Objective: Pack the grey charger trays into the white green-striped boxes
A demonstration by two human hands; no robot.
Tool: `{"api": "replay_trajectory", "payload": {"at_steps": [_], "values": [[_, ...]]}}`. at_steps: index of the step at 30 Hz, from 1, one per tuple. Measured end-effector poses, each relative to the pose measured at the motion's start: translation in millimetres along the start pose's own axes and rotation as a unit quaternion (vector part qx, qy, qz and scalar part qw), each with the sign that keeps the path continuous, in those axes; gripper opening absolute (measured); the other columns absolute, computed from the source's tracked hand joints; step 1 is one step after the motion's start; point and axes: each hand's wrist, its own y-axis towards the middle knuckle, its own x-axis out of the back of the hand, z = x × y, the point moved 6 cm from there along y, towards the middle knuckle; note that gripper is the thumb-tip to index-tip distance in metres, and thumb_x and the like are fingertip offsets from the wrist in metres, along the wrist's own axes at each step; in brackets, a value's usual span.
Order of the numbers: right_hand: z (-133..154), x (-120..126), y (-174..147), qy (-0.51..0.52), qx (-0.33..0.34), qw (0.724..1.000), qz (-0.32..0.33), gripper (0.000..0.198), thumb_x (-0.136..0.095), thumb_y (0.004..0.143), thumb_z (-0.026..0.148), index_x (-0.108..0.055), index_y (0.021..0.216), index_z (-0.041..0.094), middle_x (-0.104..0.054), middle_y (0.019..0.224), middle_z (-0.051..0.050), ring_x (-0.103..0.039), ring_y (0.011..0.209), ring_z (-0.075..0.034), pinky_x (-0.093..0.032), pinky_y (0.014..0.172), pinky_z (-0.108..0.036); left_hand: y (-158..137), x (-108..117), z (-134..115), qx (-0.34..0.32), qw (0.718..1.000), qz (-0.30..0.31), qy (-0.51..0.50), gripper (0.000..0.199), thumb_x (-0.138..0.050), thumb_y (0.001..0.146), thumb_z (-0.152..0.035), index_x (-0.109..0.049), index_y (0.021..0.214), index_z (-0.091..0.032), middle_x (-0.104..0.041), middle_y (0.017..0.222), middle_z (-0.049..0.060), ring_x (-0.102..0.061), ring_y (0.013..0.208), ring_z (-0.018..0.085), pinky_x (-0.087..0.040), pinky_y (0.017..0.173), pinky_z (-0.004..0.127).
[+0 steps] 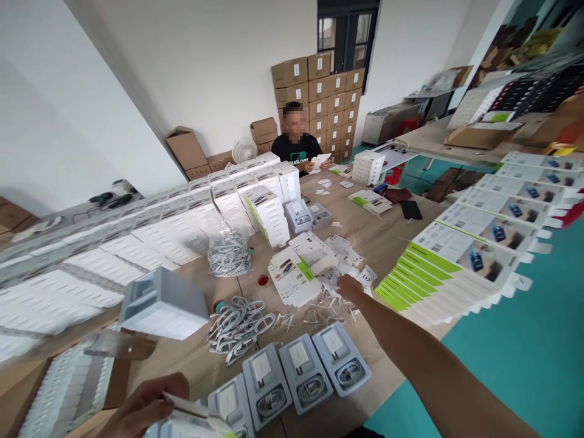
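My right hand reaches out over the wooden table and touches small white items in a loose pile of leaflets and parts; whether it grips one is unclear. At the bottom left edge, my left hand holds a grey plastic tray with a white insert. Three grey trays, each with a white charger and a coiled cable, lie in a row between my hands. Bundled white cables lie just behind them.
Rows of white boxes cover the table's left side, and a stack of grey trays stands near left. Flat printed cartons fan out on the right. A seated person works at the far end, before stacked cardboard boxes.
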Motion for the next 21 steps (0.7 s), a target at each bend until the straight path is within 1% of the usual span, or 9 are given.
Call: {"api": "replay_trajectory", "payload": {"at_steps": [3,6,8,10,12,14,17,19,21], "values": [[-5,2,1,0.073,-0.005,0.997,0.016,0.021,-0.063,0.091,0.035,-0.066,0.098,0.015,-0.068,0.104,-0.005,-0.064,0.097,-0.020,-0.053,0.087,-0.041,-3,9,-8,-0.040,0.999,-0.019,0.024,0.029,-0.064,0.067,-0.043,-0.051,0.056,-0.019,-0.045,0.057,-0.001,-0.039,0.057,0.015,-0.037,0.055,0.028],[-10,14,-3,0.163,0.010,0.987,-0.001,0.022,-0.063,0.090,0.034,-0.067,0.101,0.015,-0.069,0.104,-0.005,-0.065,0.099,-0.021,-0.051,0.090,-0.041,3,11,-6,-0.070,0.995,-0.052,0.052,0.028,-0.054,0.069,-0.039,-0.044,0.050,-0.020,-0.039,0.051,-0.002,-0.032,0.053,0.014,-0.031,0.052,0.028],[-9,26,-11,0.222,0.021,0.974,-0.024,0.023,-0.062,0.089,0.032,-0.068,0.103,0.015,-0.070,0.106,-0.007,-0.064,0.102,-0.021,-0.048,0.095,-0.041,14,-1,-1,-0.076,0.993,-0.044,0.084,0.032,-0.049,0.074,-0.037,-0.043,0.048,-0.020,-0.039,0.045,-0.001,-0.030,0.048,0.013,-0.026,0.048,0.027],[1,38,-24,0.278,0.041,0.959,-0.040,0.026,-0.060,0.087,0.035,-0.070,0.102,0.016,-0.072,0.102,-0.008,-0.064,0.103,-0.023,-0.047,0.095,-0.040,28,-22,6,-0.056,0.994,-0.023,0.090,0.037,-0.046,0.081,-0.042,-0.045,0.050,-0.020,-0.037,0.041,-0.003,-0.026,0.042,0.011,-0.020,0.044,0.027],[25,47,-43,0.326,0.082,0.941,-0.031,0.032,-0.059,0.084,0.043,-0.072,0.095,0.016,-0.073,0.091,-0.006,-0.064,0.095,-0.024,-0.048,0.089,-0.037,42,-49,9,-0.030,0.997,-0.012,0.069,0.040,-0.046,0.085,-0.051,-0.047,0.059,-0.021,-0.035,0.042,-0.006,-0.023,0.039,0.010,-0.015,0.041,0.026],[60,52,-71,0.366,0.134,0.921,-0.002,0.038,-0.063,0.078,0.051,-0.073,0.092,0.017,-0.071,0.081,-0.003,-0.064,0.083,-0.021,-0.050,0.078,-0.034,52,-76,0,-0.034,0.998,-0.012,0.059,0.038,-0.052,0.085,-0.053,-0.046,0.066,-0.021,-0.038,0.048,-0.007,-0.025,0.042,0.009,-0.016,0.041,0.024],[120,53,-124,0.445,0.207,0.865,0.102,0.041,-0.075,0.068,0.049,-0.071,0.093,0.017,-0.065,0.068,0.002,-0.058,0.064,-0.014,-0.045,0.063,-0.027,59,-117,-26,-0.073,0.994,0.036,0.078,0.031,-0.053,0.088,-0.049,-0.049,0.075,-0.020,-0.047,0.054,-0.006,-0.035,0.048,0.009,-0.024,0.045,0.022],[156,53,-160,0.481,0.246,0.820,0.188,0.036,-0.079,0.068,0.045,-0.070,0.089,0.017,-0.062,0.064,0.003,-0.053,0.059,-0.011,-0.040,0.057,-0.024,59,-135,-44,-0.100,0.988,0.071,0.096,0.027,-0.052,0.090,-0.046,-0.051,0.081,-0.020,-0.053,0.058,-0.004,-0.040,0.050,0.010,-0.027,0.048,0.023],[181,54,-188,0.486,0.277,0.795,0.233,0.029,-0.077,0.071,0.042,-0.071,0.084,0.017,-0.062,0.065,0.003,-0.051,0.059,-0.010,-0.038,0.057,-0.023,54,-145,-58,-0.126,0.981,0.099,0.112,0.027,-0.051,0.091,-0.044,-0.054,0.080,-0.019,-0.056,0.061,-0.002,-0.043,0.052,0.010,-0.030,0.051,0.024]]}}
